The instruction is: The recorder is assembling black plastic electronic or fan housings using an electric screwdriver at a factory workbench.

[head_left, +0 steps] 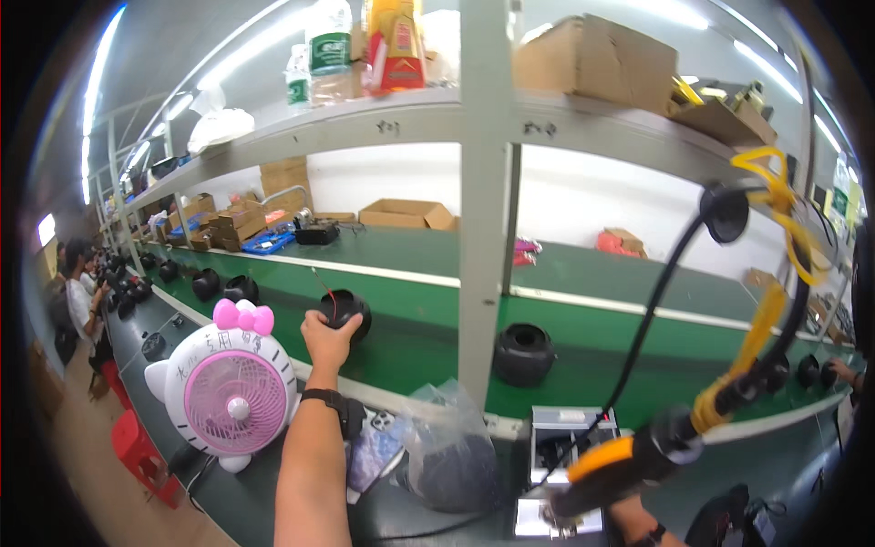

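My left hand (328,339) reaches out over the green conveyor belt (415,342). Its fingers are closed on the rim of a black round plastic housing (351,308), from which a thin red wire sticks up. Low on the right, my right hand (629,515) is beside a silver metal fixture (583,521). An orange and black electric screwdriver (620,463) hangs in front of that hand, and its fingers are hidden. Another black round housing (525,354), with an opening on top, sits on the belt to the right.
A pink and white cat-shaped fan (232,401) stands left of my forearm. Beside it lie a patterned pouch (375,453) and a clear plastic bag (447,456) around something dark. A grey post (488,210) rises ahead, under a shelf with boxes. Other people (82,292) work far left.
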Motion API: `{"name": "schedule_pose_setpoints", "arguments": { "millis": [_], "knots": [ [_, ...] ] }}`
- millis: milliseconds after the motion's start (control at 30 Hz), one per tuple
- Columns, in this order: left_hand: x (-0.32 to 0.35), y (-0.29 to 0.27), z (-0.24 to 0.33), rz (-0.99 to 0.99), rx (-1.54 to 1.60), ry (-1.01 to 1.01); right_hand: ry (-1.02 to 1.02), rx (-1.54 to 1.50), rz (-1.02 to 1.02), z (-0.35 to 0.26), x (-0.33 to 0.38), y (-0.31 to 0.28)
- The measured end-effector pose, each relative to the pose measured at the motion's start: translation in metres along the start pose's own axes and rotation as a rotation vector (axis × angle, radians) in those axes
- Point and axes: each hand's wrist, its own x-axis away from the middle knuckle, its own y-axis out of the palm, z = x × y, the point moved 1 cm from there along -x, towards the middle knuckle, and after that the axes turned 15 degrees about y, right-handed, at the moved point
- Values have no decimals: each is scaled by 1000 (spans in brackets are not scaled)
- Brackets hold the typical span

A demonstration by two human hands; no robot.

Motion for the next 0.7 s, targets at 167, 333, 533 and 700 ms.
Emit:
{"name": "schedule_pose_setpoints", "arguments": {
  "millis": [167,333,533,700],
  "knots": [
    [34,-40,88,-19,207,-95,29,58,43,-71,4,-12],
    [94,-99,150,-31,277,104,361,-346,55,-74,19,-19],
    [220,-241,203,-57,587,200,612,-462,-329,-148,93,-48],
    [328,-281,214,-201,702,496,670,-588,-1152,-162,146,-42]
  ]
}}
